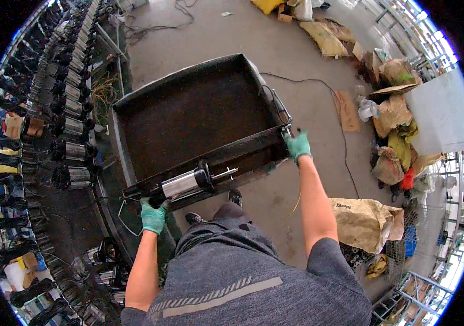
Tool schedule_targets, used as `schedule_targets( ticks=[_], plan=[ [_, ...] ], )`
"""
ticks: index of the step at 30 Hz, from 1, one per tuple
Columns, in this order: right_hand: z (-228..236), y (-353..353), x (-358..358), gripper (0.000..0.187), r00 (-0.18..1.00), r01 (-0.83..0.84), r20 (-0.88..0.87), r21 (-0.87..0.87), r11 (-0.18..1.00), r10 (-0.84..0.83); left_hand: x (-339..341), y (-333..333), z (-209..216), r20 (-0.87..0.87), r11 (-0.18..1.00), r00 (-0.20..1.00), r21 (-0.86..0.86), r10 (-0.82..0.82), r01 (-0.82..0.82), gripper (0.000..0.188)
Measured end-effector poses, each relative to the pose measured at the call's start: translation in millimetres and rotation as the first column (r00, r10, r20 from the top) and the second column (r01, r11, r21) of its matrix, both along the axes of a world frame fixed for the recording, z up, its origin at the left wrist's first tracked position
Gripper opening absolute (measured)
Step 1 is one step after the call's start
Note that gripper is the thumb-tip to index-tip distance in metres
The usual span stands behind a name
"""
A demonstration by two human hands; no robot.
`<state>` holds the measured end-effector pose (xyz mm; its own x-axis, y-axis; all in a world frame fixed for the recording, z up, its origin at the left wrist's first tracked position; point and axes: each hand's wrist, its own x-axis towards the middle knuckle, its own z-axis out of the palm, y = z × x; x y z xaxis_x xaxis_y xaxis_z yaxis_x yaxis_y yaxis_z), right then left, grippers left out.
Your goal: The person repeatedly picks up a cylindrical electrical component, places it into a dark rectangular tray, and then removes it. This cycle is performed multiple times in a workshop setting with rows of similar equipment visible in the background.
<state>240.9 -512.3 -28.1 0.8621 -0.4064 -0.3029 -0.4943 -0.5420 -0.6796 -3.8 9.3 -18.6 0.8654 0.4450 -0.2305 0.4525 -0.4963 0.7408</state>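
Cylinder [182,185] on tub [194,114] — sack [359,224] at right.

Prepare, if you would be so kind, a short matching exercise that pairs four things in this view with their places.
Things:
1. left hand
2. right hand
3. silver-and-black cylinder
4. red bag

Places:
A. at the near side of the dark tank, between the two hands
B. among the sacks on the right
C. by the tank's near left corner
D. by the tank's near right corner

Pairs: 1-C, 2-D, 3-A, 4-B
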Motion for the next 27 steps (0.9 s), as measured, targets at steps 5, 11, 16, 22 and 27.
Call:
schedule_targets(
  ticks=[5,11,16,22,27],
  plan=[
    [-15.5,-2.5,35.1,0.053,0.983,-0.181,-0.011,-0.142,0.973,0.181,6.4,-0.2,-0.6,0.027,0.998,0.999,-0.051,-0.031,0.033,0.068],
    [20.6,63.4,-23.5,0.027,0.868,-0.492,0.168,0.154,0.857,0.468,-17.9,12.3,1.7,0.021,0.999,0.999,0.009,0.032,-0.032,0.069],
    [31.0,100.4,-66.7,0.014,0.907,-0.238,-0.074,0.721,0.651,0.414,8.3,-9.2,27.0,-0.022,0.996,1.000,0.083,-0.020,0.022,0.072],
    [10.5,139.9,-76.0,0.019,0.931,-0.175,-0.087,0.747,0.642,0.355,3.0,3.9,7.4,-0.011,0.998,1.000,0.053,-0.016,0.017,0.078],
    [14.8,143.9,-77.9,0.021,0.939,-0.088,-0.132,0.799,0.595,0.316,6.7,-8.0,28.9,-0.052,0.988,0.998,0.154,-0.022,0.030,0.084]
  ],
)
